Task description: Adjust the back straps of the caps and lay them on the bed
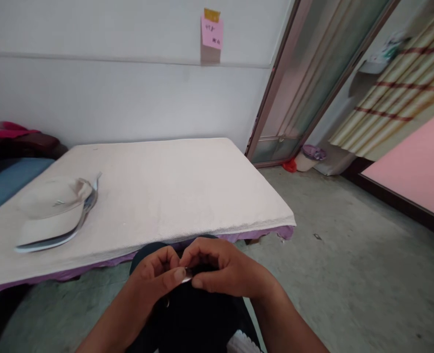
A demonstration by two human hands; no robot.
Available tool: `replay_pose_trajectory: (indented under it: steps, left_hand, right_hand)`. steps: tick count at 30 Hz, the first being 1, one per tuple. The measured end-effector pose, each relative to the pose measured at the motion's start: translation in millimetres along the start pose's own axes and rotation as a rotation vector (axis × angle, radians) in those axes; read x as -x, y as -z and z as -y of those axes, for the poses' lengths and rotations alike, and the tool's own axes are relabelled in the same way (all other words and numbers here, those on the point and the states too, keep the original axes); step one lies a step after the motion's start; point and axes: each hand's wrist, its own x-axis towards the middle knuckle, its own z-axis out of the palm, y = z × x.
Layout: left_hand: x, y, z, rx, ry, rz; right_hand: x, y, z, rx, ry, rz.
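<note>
My left hand (158, 274) and my right hand (220, 269) meet over my lap, both with curled fingers. Between the two thumbs shows a small shiny silvery piece (188, 276). The left thumb presses on its near end; too little of it shows to tell its kind. My right thumb and fingertips close in at its other end, and whatever they pinch is hidden. Black cloth (194, 318) lies under both hands, with a small gold-coloured ring or button (167, 302) below the left hand.
Ahead stands a low bed with a white cover (172, 186) over purple cloth. Two stacked caps (55, 201) lie at its left. A pink note (212, 33) hangs on the wall. Right of the bed are a sliding door (283, 88), a bin (307, 158) and concrete floor (342, 255).
</note>
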Motion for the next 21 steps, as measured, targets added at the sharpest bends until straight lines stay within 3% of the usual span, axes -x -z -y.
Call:
replay_pose_trajectory:
  steps: [9, 21]
  left_hand:
    - [13, 11.4, -2, 0.197, 0.032, 0.031]
    - [16, 12.2, 0, 0.251, -0.023, 0.033]
  right_hand:
    - [8, 20, -23, -0.247, 0.01, -0.025]
    - [4, 11, -24, -0.375, 0.042, -0.121]
